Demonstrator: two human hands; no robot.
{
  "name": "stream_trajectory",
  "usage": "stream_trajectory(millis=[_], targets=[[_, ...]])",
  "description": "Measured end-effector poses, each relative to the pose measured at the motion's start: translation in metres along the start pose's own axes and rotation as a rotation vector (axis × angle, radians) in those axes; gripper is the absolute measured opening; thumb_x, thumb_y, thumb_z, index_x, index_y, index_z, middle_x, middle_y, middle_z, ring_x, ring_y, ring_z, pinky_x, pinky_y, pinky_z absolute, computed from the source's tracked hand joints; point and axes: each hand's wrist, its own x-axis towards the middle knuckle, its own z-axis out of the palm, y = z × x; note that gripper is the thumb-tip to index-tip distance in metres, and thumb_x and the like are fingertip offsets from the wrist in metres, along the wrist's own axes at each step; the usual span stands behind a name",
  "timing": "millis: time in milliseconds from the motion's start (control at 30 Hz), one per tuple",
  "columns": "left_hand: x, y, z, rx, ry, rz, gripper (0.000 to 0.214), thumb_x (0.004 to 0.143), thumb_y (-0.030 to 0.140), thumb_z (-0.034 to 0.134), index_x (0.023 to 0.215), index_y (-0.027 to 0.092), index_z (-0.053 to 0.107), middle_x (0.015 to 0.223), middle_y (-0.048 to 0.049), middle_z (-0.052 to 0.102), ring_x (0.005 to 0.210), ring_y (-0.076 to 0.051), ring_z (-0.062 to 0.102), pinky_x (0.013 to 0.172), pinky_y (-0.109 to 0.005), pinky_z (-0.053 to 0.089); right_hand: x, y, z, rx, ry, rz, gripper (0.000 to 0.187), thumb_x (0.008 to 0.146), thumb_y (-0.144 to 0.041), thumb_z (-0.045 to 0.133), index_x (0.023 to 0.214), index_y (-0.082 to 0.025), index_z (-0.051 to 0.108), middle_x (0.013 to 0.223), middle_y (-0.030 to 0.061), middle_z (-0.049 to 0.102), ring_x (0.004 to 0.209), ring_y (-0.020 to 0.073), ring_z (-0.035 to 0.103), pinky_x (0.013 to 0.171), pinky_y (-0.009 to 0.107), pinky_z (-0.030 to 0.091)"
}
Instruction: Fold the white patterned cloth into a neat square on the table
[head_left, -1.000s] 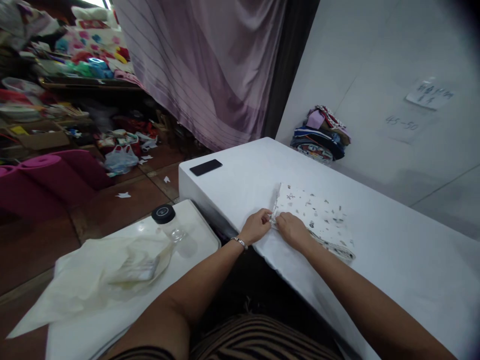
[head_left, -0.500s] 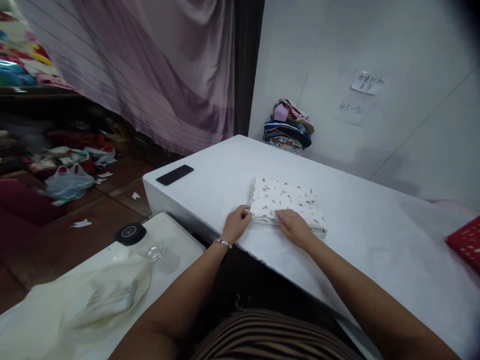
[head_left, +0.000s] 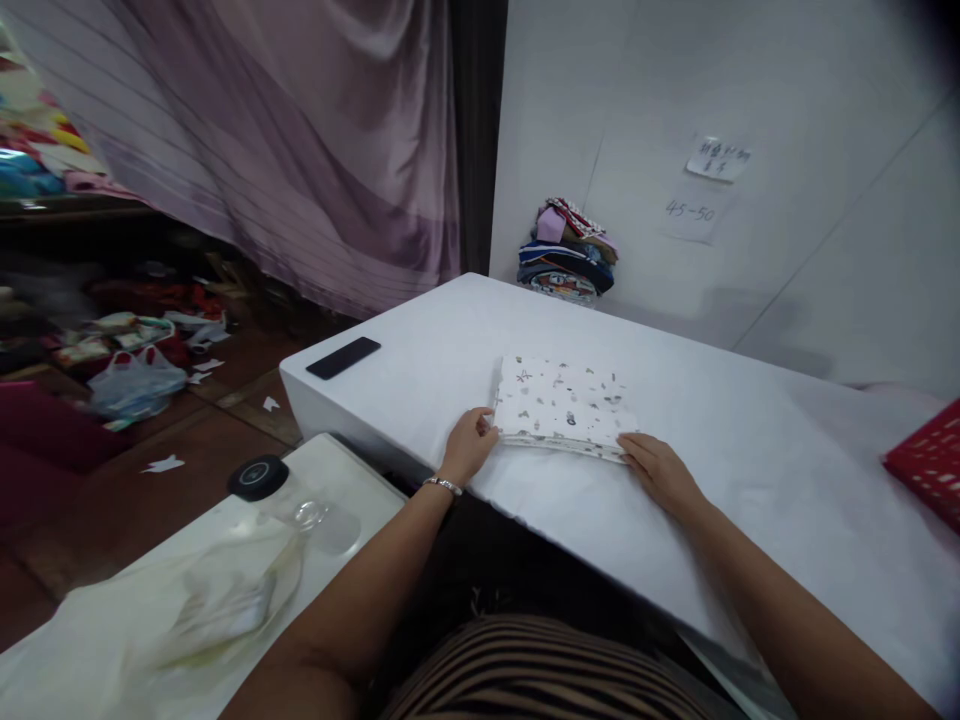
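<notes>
Desk (head_left: 450,340), wht.-draped. Folded printed cloth (head_left: 559,400), wht., flat on desk nr. front edge; step in hand prob. squaring folds, next move calling for even tension corner to corner; long axis L–R, dipping slightly R., layered long edge facing wearer. R. hand (head_left: 660,470), fingers on near-R. corner; L. hand (head_left: 469,445), fingers curled at near-L. corner; firmness of either grip, can't tell. Smartphone (head_left: 343,357), blk., desk's L. end.
</notes>
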Motion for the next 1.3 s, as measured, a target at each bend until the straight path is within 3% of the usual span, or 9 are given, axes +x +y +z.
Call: stream_trajectory(millis=[167,267,400,600,733,867,1033,1133,1300], targets=[[0.005,0.008,-0.005,0.178,-0.088,0.298,0.052,0.074,0.01,0.045,0.123,0.025,0.05,0.137,-0.0043,0.042,0.129,-0.022,0.031,0.104,-0.041,0.03,-0.005,0.0,0.008,0.014,0.042,0.004,0.037,0.091,-0.032,0.035,0.12,-0.022,0.056,0.122,0.0089,0.057,0.114,0.0225,0.051,0.097,0.043,0.042],[0.004,0.014,-0.01,0.288,-0.285,0.408,0.051,0.075,0.003,0.039,0.115,0.03,0.057,0.132,0.0007,0.05,0.132,-0.021,0.028,0.107,-0.048,0.021,-0.013,0.0,0.01,0.04,0.054,0.01,0.038,0.091,-0.033,0.034,0.122,-0.023,0.055,0.126,0.0082,0.055,0.117,0.0224,0.05,0.098,0.043,0.042],[-0.002,0.014,-0.01,0.326,-0.318,0.403,0.049,0.076,0.004,0.039,0.111,0.03,0.06,0.129,0.0022,0.053,0.132,-0.02,0.029,0.108,-0.052,0.014,-0.011,-0.005,0.006,0.05,0.045,0.04,0.039,0.09,-0.039,0.036,0.12,-0.026,0.056,0.126,0.0065,0.056,0.118,0.0245,0.049,0.098,0.047,0.041],[-0.005,0.011,-0.005,0.301,-0.293,0.364,0.049,0.076,0.004,0.039,0.112,0.03,0.06,0.131,0.0021,0.051,0.134,-0.018,0.024,0.109,-0.05,0.015,0.057,-0.028,-0.015,0.141,0.176,0.062,0.041,0.09,-0.042,0.035,0.119,-0.023,0.058,0.13,0.0089,0.051,0.126,0.025,0.04,0.102,0.047,0.035],[-0.006,0.009,-0.007,0.305,-0.298,0.368,0.049,0.076,0.004,0.038,0.112,0.031,0.06,0.131,0.0028,0.051,0.134,-0.018,0.024,0.109,-0.05,0.015,0.094,-0.032,-0.002,0.07,-0.042,0.151,0.047,0.09,-0.045,0.035,0.128,-0.021,0.049,0.139,0.011,0.04,0.132,0.027,0.029,0.102,0.05,0.032],[-0.005,0.009,-0.015,0.312,-0.316,0.352,0.045,0.079,0.006,0.037,0.109,0.03,0.061,0.129,0.0022,0.053,0.133,-0.018,0.027,0.109,-0.051,0.013,0.085,-0.028,0.027,-0.056,-0.291,0.217,0.055,0.09,-0.051,0.031,0.135,-0.022,0.04,0.145,0.0105,0.031,0.134,0.0284,0.023,0.105,0.053,0.021],[0.021,0.044,-0.009,0.397,-0.296,0.332,0.031,0.076,0.01,0.045,0.09,0.026,0.067,0.114,-0.0024,0.063,0.127,-0.026,0.036,0.107,-0.057,0.011,0.076,-0.029,0.033,-0.068,-0.3,0.216,0.057,0.091,-0.053,0.024,0.138,-0.023,0.035,0.147,0.0088,0.026,0.135,0.027,0.018,0.107,0.051,0.016],[0.049,0.066,0.009,0.423,-0.215,0.402,0.032,0.081,0.021,0.046,0.11,0.024,0.06,0.133,-0.0075,0.049,0.131,-0.028,0.03,0.107,-0.055,0.013,0.079,-0.032,0.026,-0.063,-0.307,0.226,0.056,0.091,-0.052,0.024,0.138,-0.023,0.034,0.147,0.0092,0.025,0.136,0.0264,0.018,0.107,0.05,0.015],[0.073,0.044,0.037,0.551,-0.282,0.305,0.053,0.085,0.047,0.04,0.131,0.021,0.041,0.146,-0.0098,0.027,0.136,-0.028,0.018,0.105,-0.055,0.018,0.076,-0.04,0.018,-0.022,-0.341,0.271,0.057,0.092,-0.052,0.021,0.139,-0.024,0.032,0.149,0.0069,0.022,0.137,0.0234,0.013,0.108,0.047,0.01]])
